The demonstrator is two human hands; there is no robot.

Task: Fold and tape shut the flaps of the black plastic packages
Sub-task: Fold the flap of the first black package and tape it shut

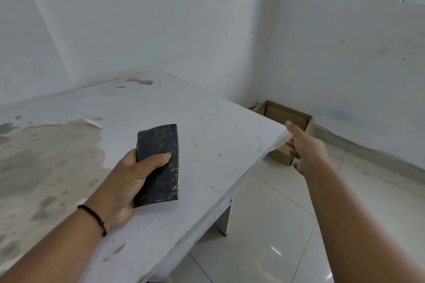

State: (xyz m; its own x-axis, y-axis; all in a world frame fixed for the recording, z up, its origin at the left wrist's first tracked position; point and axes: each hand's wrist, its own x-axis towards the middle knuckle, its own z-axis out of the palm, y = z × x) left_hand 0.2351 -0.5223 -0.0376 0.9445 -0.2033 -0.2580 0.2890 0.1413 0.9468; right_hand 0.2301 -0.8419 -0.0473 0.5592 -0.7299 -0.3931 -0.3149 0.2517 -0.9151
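The black plastic package (158, 163) sits in the left hand (128, 181), thumb curled across its face and fingers wrapped behind, held just above the worn white counter (207, 122), with what looks like a clear strip of tape glinting along its right edge. Out at the counter's far right corner the right hand (303, 149) reaches with thumb extended, and it seems to pinch a pale translucent strip there, though the view is too soft to be sure. Below that corner an open cardboard box (285, 117) stands on the tiled floor (276, 225).
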